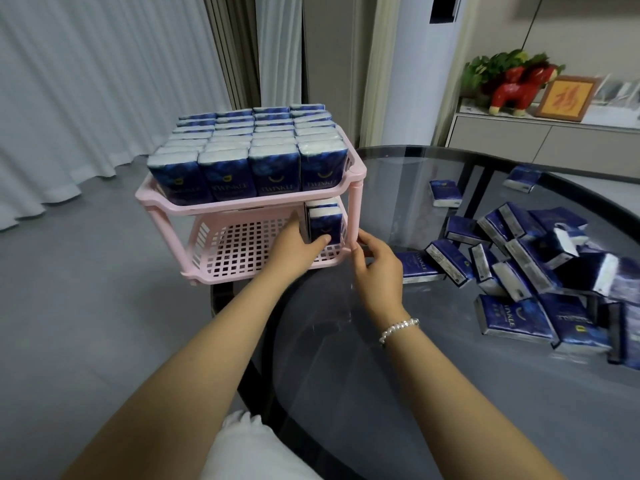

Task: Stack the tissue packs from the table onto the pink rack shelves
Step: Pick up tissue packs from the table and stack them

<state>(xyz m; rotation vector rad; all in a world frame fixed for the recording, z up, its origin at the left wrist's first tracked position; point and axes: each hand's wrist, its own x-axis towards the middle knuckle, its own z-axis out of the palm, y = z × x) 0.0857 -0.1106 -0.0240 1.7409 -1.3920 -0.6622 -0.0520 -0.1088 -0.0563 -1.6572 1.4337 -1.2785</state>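
A pink two-tier rack point(242, 202) stands at the left edge of a round glass table point(433, 375). Its top shelf is packed with several rows of upright blue tissue packs point(273, 168). On the lower shelf point(242, 251), a couple of packs stand upright in the right corner. My left hand point(294, 242) reaches into that shelf and grips the front pack point(325, 223) by its left side and front. My right hand point(374, 258) rests against the rack's right front leg, fingers curled, holding no pack. A heap of loose tissue packs point(540, 265) lies on the table to the right.
Grey curtains hang behind the rack on the left. A white floor-standing unit point(415, 64) rises behind the table. A sideboard at the back right carries a red toy horse point(519, 88), a plant and a framed picture. Grey floor lies left of the table.
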